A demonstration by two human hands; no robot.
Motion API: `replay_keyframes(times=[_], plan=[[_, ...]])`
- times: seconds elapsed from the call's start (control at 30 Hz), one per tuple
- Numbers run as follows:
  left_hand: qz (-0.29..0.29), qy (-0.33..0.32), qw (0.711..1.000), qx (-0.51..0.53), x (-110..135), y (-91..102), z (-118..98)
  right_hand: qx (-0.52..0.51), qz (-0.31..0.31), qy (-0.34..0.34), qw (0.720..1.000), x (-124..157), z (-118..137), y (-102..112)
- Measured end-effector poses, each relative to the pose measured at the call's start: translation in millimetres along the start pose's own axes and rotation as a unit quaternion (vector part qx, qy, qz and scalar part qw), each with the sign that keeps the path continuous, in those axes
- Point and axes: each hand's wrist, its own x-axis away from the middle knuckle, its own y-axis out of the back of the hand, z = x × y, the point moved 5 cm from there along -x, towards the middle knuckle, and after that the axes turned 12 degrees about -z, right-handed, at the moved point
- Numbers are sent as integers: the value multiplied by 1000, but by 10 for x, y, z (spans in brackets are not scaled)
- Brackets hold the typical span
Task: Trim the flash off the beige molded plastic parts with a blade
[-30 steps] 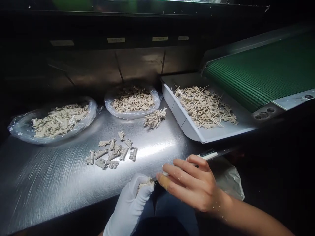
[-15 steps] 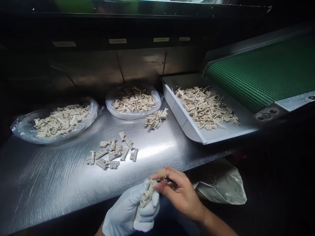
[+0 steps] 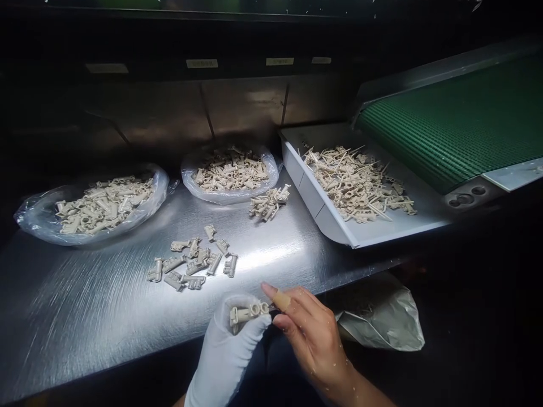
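My left hand [image 3: 231,345], in a white glove, is closed around a beige plastic part [image 3: 248,312] with two round openings facing right. Close beside it is my bare right hand [image 3: 314,333], with a tan band around the index finger. That index finger is stretched out and the other fingers are curled. A thin dark edge shows between the right fingers and the part, too small to name. On the metal table [image 3: 127,305] beyond the hands lies a loose group of similar plastic parts [image 3: 199,263].
Two plastic-lined containers [image 3: 163,198] [image 3: 231,198] hold heaps of beige parts. A small pile [image 3: 270,203] lies by a white tray [image 3: 316,206] full of parts with thin sprues. A green conveyor belt [image 3: 458,124] rises at right; below the table edge is a silvery bag [image 3: 382,316].
My left hand has turned, so the plastic part now lies nearly level with its openings to the right. My right hand has drawn slightly away and its index finger has straightened.
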Motion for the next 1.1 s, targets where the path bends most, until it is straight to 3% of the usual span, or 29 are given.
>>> replay_keyframes(times=[0.23,0.6,0.9,1.1], plan=[[43,-112,992,-38,56,16,-93,50,-13,32,998,-11,1,-8],[77,-69,994,-34,9,-19,-137,71,1,57,996,14,34,15],[71,-110,991,-39,63,-3,-84,59,8,61,996,4,23,-3],[92,-89,991,-34,43,-18,-63,73,7,92,993,-8,64,14]])
